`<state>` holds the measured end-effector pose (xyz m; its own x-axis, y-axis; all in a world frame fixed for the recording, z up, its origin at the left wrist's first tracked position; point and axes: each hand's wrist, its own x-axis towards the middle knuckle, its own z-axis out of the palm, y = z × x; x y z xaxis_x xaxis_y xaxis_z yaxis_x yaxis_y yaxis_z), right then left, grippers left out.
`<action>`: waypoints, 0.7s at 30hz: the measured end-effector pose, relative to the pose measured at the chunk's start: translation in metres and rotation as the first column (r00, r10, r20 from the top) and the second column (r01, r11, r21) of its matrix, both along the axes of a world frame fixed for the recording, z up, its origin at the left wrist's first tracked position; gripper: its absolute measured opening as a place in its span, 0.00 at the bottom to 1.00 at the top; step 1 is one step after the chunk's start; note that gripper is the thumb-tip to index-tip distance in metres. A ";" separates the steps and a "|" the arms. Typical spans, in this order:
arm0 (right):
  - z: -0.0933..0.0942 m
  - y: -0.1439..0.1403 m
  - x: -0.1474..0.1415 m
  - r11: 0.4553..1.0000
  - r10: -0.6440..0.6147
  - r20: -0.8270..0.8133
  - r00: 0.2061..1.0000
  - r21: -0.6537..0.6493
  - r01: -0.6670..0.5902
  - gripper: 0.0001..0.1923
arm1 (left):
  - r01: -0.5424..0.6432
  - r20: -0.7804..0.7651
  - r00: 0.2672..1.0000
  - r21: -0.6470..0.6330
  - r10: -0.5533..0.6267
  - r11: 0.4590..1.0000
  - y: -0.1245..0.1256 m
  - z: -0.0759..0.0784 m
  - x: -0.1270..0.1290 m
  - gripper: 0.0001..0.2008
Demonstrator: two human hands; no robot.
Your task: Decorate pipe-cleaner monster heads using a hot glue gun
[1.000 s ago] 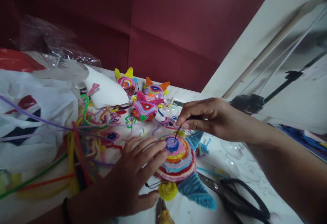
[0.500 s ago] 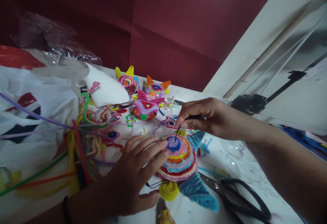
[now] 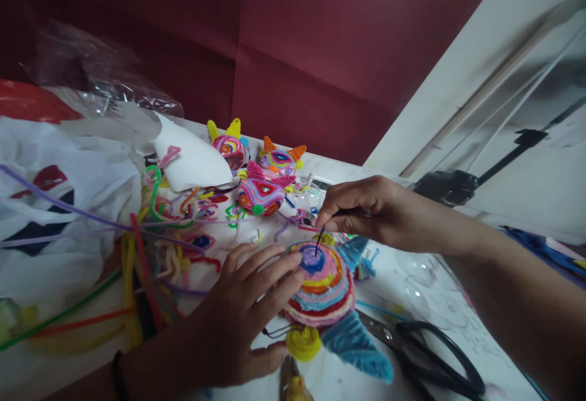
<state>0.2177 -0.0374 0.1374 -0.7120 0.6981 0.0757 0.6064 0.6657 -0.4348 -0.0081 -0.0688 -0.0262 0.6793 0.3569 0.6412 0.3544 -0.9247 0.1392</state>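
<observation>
A dome wound from coloured pipe cleaners (image 3: 323, 288) lies on the white table, with a blue fuzzy cone (image 3: 359, 345) and a yellow coil (image 3: 302, 343) at its near side. My left hand (image 3: 238, 315) rests flat against the dome's left side, fingers spread, steadying it. My right hand (image 3: 361, 209) pinches a thin black wire (image 3: 318, 239) whose end dips into the purple centre of the dome.
Three finished striped balls with ears (image 3: 263, 193) sit further back. Loose pipe cleaners (image 3: 146, 254) lie in a heap to the left, beside white plastic bags (image 3: 59, 205). Black-handled scissors (image 3: 425, 352) lie to the right of the dome. A dark red wall stands behind.
Almost nothing differs; my right hand has shifted slightly with the black wire over the dome's centre. My left hand has stayed in place.
</observation>
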 end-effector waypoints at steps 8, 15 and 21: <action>-0.005 0.003 -0.002 1.000 0.004 0.024 1.000 0.031 -0.005 0.07 | 0.003 0.001 1.000 0.003 -0.003 1.000 0.000 -0.001 0.000 0.36; -0.008 0.006 -0.002 0.999 -0.009 0.043 0.999 0.035 0.008 0.07 | -0.002 -0.006 1.000 -0.006 0.002 1.000 0.001 -0.002 0.001 0.36; -0.011 0.007 -0.005 0.998 -0.008 0.095 0.995 0.064 0.002 0.08 | -0.001 0.002 1.000 0.003 0.001 1.000 0.000 -0.002 0.001 0.36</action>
<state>0.2127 -0.0301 0.1267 -0.7148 0.6973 0.0526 0.6461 0.6873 -0.3318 -0.0076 -0.0685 -0.0285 0.6778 0.3554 0.6436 0.3551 -0.9248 0.1367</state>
